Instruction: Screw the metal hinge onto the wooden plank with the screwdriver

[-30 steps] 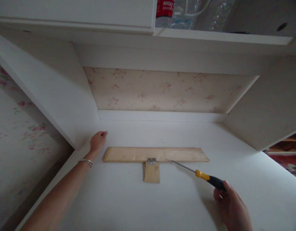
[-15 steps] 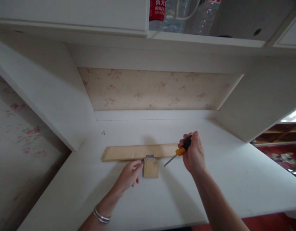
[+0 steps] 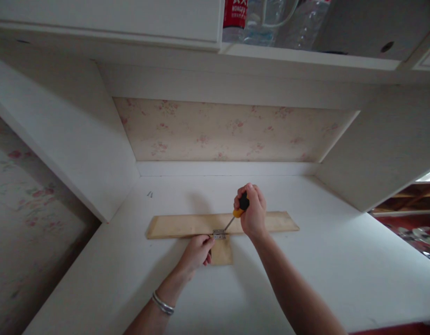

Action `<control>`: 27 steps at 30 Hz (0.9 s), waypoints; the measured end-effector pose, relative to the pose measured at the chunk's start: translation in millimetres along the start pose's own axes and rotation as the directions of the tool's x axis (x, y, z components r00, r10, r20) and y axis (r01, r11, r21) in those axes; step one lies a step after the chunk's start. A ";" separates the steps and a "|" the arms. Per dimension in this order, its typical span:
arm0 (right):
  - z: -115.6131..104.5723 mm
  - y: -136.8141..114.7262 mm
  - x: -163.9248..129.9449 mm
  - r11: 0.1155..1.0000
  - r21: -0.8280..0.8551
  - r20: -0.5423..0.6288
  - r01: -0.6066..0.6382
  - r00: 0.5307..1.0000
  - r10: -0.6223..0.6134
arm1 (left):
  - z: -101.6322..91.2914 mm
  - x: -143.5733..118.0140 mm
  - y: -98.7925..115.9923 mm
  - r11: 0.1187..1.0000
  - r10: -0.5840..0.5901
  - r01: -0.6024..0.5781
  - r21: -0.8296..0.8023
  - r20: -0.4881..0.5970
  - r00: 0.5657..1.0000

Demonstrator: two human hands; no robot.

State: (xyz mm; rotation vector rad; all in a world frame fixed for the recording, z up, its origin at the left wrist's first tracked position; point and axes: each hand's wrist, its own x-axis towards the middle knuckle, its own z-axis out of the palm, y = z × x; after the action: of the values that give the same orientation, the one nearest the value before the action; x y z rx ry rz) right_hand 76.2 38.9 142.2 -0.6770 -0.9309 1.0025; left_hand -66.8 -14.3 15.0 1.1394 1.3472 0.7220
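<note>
A long wooden strip (image 3: 176, 225) lies across the white desk (image 3: 323, 260), joined by a small metal hinge (image 3: 219, 234) to a short wooden piece (image 3: 222, 253). My right hand (image 3: 252, 211) grips a screwdriver (image 3: 236, 214) with a black and yellow handle, its tip down on the hinge. My left hand (image 3: 197, 253) rests beside the hinge, fingertips pinched at its left edge. What those fingertips hold is too small to tell. A bracelet sits on my left wrist.
Two small screws (image 3: 150, 194) lie on the desk at the back left. White side panels (image 3: 78, 153) wall the alcove, with floral wallpaper behind. An upper shelf (image 3: 305, 53) holds plastic bottles (image 3: 236, 18). The desk's front edge is near my arms.
My left hand came from the back-left corner to the hinge. My right hand swung the screwdriver from the right, turned it upright and set its tip on the hinge.
</note>
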 end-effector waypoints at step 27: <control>32.5 1.5 -27.0 0.825 -0.565 0.157 0.019 0.984 0.084 | -1.3 -5.0 0.2 0.978 -0.007 0.013 -0.208 0.029 1.000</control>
State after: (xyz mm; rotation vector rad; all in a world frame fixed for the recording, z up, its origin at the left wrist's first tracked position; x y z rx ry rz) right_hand 40.6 16.7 146.9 -1.1169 -1.4029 0.8199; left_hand -68.8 -18.6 17.2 0.9712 1.2217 0.8171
